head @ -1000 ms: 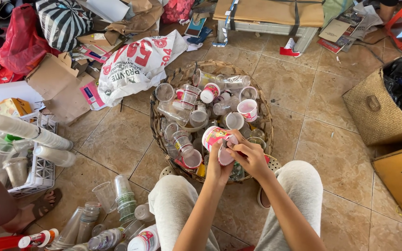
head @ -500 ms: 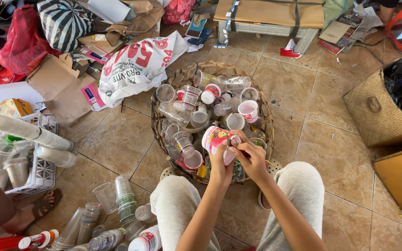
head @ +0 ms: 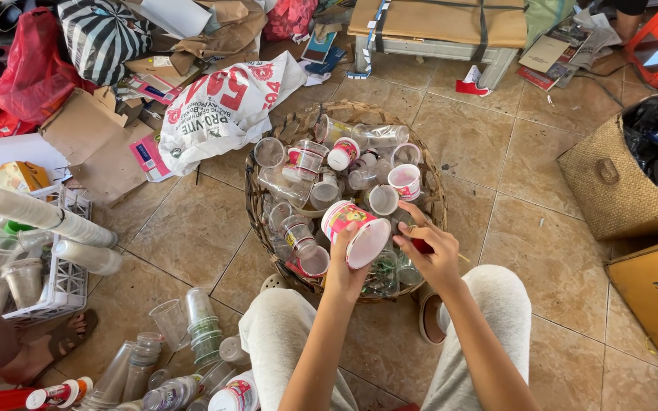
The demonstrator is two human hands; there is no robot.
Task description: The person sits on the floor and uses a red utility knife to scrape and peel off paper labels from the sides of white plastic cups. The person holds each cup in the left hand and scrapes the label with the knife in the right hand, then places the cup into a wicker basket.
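My left hand grips a pink and white plastic cup tilted on its side, its open mouth facing right. My right hand hovers just right of the cup's mouth with the fingers curled around something small and red that I cannot make out. Both hands are over the near edge of a round woven basket filled with several clear and printed plastic cups. My knees in grey trousers frame the basket's front.
Stacked clear cups and bottles stand on the tiled floor at lower left. A white crate with cup stacks sits at far left by another person's sandalled foot. A printed white sack, cardboard and a woven bin surround the area.
My right hand has pulled slightly away to the right of the cup's mouth, and the cup has tipped so its white opening faces the camera more.
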